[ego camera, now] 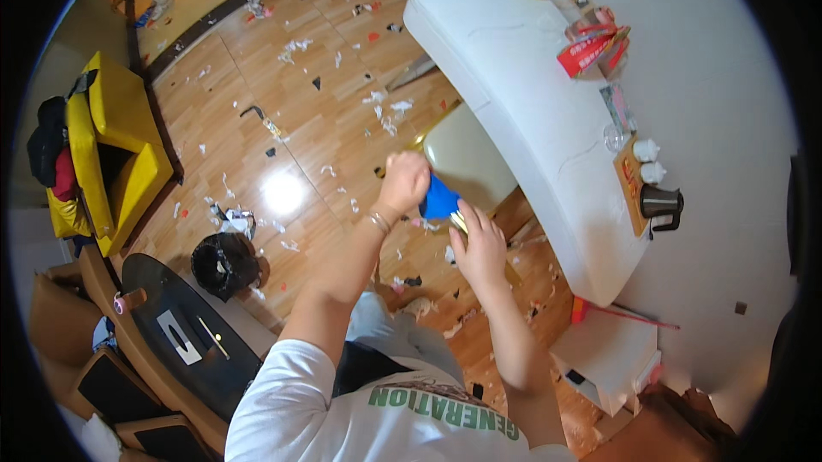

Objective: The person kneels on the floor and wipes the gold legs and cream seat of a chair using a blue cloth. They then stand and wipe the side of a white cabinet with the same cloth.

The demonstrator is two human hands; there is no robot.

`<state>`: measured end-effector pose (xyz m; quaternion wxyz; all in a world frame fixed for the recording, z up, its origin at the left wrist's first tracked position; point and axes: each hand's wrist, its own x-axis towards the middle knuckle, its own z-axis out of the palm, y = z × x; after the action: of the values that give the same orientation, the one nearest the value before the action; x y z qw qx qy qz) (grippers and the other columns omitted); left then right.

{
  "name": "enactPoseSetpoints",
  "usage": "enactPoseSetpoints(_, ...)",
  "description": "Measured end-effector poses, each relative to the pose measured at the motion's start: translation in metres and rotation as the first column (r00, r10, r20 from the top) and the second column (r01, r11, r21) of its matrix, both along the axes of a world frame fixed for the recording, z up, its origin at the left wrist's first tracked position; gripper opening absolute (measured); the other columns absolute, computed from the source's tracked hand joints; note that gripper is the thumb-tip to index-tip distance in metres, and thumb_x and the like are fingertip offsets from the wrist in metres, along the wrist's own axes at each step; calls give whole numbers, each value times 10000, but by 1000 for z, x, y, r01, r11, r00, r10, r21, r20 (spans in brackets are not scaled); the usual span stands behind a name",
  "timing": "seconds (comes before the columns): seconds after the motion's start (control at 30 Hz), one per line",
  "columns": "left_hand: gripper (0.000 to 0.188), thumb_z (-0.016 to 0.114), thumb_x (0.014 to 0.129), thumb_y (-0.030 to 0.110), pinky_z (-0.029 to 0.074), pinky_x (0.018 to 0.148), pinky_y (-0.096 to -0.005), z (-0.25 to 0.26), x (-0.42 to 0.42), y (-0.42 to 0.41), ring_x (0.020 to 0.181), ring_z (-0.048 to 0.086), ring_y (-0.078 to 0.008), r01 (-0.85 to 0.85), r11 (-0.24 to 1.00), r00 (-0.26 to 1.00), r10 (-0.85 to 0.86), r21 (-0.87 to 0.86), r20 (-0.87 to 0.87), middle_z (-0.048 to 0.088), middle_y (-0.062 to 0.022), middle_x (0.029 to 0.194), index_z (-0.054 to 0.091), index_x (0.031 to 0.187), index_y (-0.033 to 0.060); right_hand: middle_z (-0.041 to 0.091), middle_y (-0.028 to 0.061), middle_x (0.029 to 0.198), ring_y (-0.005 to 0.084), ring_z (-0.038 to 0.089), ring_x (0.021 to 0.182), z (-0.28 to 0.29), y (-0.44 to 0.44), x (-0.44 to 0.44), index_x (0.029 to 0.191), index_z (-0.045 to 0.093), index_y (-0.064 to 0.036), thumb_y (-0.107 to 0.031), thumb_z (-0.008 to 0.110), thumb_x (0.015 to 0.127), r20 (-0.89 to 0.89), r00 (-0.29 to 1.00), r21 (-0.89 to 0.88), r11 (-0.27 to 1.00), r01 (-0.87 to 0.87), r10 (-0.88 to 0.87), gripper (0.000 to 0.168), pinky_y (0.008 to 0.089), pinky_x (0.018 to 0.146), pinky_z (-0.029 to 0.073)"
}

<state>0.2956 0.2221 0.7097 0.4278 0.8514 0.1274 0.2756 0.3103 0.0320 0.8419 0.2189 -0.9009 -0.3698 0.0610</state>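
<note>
A piece of blue material (440,200), perhaps cloth or paper, stretches between my two hands in front of my body. My left hand (406,181) is closed on its upper left end. At its lower right end is my right hand (478,240), with the fingers bent around a small shiny, yellowish item (458,220) that touches the blue material. What this item is cannot be told. Below the hands the wooden floor (334,141) is strewn with scraps of white, black and red.
A white table (514,76) with an electric kettle (661,202) stands right, a pale chair (472,154) beside it. Leftward are a black-lined bin (225,263), a dark oval table (186,327) and a yellow armchair (122,166). A white cabinet (607,353) stands lower right.
</note>
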Motion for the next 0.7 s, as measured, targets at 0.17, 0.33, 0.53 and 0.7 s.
enactPoseSetpoints(0.17, 171, 554, 841, 231, 340, 960, -498, 22, 5, -15, 903, 582, -293, -57, 998, 997, 56, -27, -47, 632, -76, 826, 653, 774, 108, 561, 186, 1244, 301, 594, 1099, -12, -13, 11, 1297, 527, -9, -48, 637, 871, -161, 974, 291, 936, 199, -157, 441, 386, 910, 498)
enactPoseSetpoints(0.33, 172, 595, 825, 262, 384, 881, -429, 66, -14, -61, 874, 552, -251, 221, 962, 961, -243, 159, 134, 575, -68, 799, 641, 763, 108, 586, 170, 1183, 278, 619, 1032, -19, -16, 7, 1250, 550, 5, -32, 602, 902, -230, 957, 423, 868, 261, -175, 354, 358, 888, 507)
enactPoseSetpoints(0.53, 174, 596, 783, 233, 405, 709, -430, 31, 5, -18, 711, 531, -291, 150, 977, 966, -177, 149, 189, 544, -80, 700, 580, 678, 95, 629, 173, 1136, 370, 601, 992, -25, -8, 5, 1218, 573, -44, -277, 616, 891, 185, 982, 109, 994, 14, -34, 404, 464, 829, 479)
enactPoseSetpoints(0.7, 157, 568, 792, 148, 451, 669, -392, -18, 15, 9, 688, 549, -323, 108, 936, 985, -55, -335, 164, 566, -142, 698, 576, 701, 20, 617, 146, 1196, 355, 596, 1031, -31, -12, -2, 1187, 586, -34, -320, 647, 872, 267, 964, 126, 992, -28, -7, 430, 451, 872, 470)
